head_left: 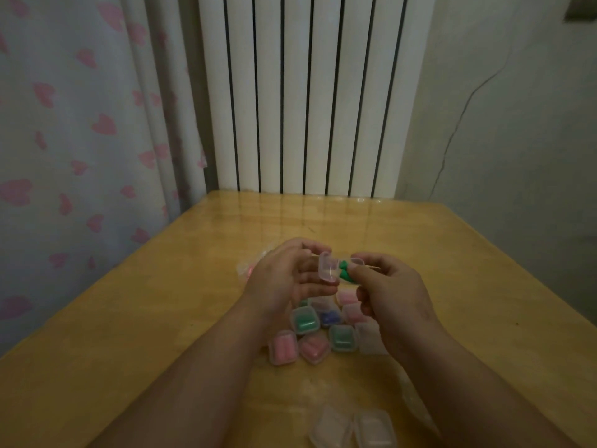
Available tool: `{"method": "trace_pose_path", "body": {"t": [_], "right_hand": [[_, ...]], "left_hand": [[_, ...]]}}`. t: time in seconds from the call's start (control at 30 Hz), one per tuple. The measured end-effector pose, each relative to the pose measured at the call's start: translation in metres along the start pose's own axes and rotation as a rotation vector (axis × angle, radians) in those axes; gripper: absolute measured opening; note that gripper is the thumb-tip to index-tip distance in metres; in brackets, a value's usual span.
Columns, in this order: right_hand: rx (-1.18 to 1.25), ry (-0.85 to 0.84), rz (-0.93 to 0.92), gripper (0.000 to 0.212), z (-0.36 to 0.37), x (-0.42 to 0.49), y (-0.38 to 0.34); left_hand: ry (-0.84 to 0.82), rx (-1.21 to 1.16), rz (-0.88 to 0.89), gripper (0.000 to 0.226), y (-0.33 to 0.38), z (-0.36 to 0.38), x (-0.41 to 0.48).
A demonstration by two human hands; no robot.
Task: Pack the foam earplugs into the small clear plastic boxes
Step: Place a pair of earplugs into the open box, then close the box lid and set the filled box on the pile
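Observation:
Above the wooden table [161, 318] my left hand [284, 279] holds a small clear plastic box [328, 268] with its hinged lid swung open. My right hand [387, 292] pinches green foam earplugs [344, 273] at the box's open side, touching it. Below my hands lies a cluster of shut boxes: two with green earplugs [305, 320], two with pink earplugs [284, 347], one with blue [329, 318], and paler ones partly hidden by my right hand.
Two clear boxes [352, 428] lie near the table's front edge between my forearms. A clear bag with pink earplugs [247, 270] shows behind my left hand. A white radiator [307, 92] and a heart-print curtain [80, 124] stand behind the table.

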State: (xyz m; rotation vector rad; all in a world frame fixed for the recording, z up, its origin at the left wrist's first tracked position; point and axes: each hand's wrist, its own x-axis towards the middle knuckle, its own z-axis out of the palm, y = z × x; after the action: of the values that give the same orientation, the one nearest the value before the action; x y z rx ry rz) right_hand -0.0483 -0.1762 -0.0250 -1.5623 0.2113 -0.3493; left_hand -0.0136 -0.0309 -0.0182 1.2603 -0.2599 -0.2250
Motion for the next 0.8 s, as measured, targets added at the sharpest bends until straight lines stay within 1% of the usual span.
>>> {"method": "trace_pose_path", "body": {"t": [0.07, 0.17, 0.2, 0.3, 0.37, 0.4, 0.47, 0.53, 0.7, 0.8], "right_hand": [[-0.011, 0.005, -0.014, 0.011, 0.001, -0.001, 0.001], [0.018, -0.024, 0.002, 0.015, 0.004, -0.003, 0.002], [0.034, -0.038, 0.013, 0.015, 0.005, -0.003, 0.003], [0.111, -0.064, 0.047, 0.010, 0.004, -0.003, 0.000], [0.146, -0.086, 0.055, 0.020, 0.004, -0.004, -0.003], [0.101, -0.093, 0.039, 0.022, 0.004, -0.006, -0.004], [-0.054, -0.093, -0.032, 0.019, 0.003, -0.008, -0.005], [-0.132, -0.080, -0.085, 0.019, 0.001, -0.009, -0.004], [-0.235, 0.037, -0.145, 0.010, -0.007, 0.000, -0.005], [-0.260, 0.061, -0.144, 0.006, -0.010, 0.003, -0.005]], "left_hand": [[-0.028, 0.043, 0.027, 0.028, -0.002, -0.002, 0.001], [-0.056, 0.263, 0.098, 0.031, -0.006, -0.004, 0.000], [-0.050, 0.303, 0.104, 0.030, -0.006, -0.004, 0.000], [-0.012, 0.301, 0.102, 0.027, -0.006, -0.006, 0.001], [0.014, 0.312, 0.116, 0.029, -0.006, -0.007, 0.001], [0.021, 0.319, 0.125, 0.030, -0.006, -0.008, 0.001], [0.012, 0.331, 0.141, 0.032, -0.006, -0.007, 0.000], [0.012, 0.337, 0.164, 0.031, -0.006, -0.006, 0.000], [0.193, 0.412, 0.246, 0.030, -0.005, -0.008, 0.005], [0.304, 0.482, 0.281, 0.029, -0.006, -0.011, 0.008]]}}
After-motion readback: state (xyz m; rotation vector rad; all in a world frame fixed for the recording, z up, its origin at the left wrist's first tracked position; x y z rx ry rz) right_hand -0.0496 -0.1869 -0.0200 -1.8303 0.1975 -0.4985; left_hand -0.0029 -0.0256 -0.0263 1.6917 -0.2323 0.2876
